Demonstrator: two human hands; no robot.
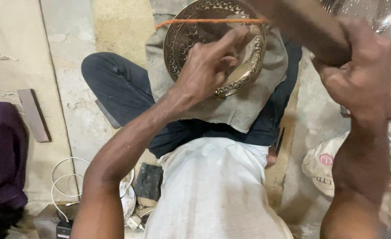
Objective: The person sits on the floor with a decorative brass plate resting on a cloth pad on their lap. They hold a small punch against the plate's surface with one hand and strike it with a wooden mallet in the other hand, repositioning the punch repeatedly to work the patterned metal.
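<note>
head view: i look straight down at my lap. a round brass plate (pixel 191 40) with a stamped pattern round its rim lies on a grey cloth (pixel 244 108) spread over my crossed legs in dark trousers (pixel 115 88). an orange cord (pixel 204 21) runs straight across the upper part of the plate.

my left hand (pixel 206 66) is over the plate's middle, fingers (pixel 237 37) bent and drawn together, tips pointing toward the cord. i cannot tell whether they pinch anything or only touch the plate; nothing shows between them.

my right hand (pixel 363 75) is up at the right, blurred, closed into a fist round a thick dark handle (pixel 312 28) that slants up toward the top edge. behind it, at the top right corner, i see part of a shiny metal bowl (pixel 372 11).

my white shirt (pixel 213 186) fills the lower middle. on the floor to the left lie a flat dark bar (pixel 34 115) on a pale mat (pixel 9 57), a white cable (pixel 65 181) in loops and a purple cloth (pixel 0 155). to the right of my right forearm sits a white sack (pixel 321 166).
</note>
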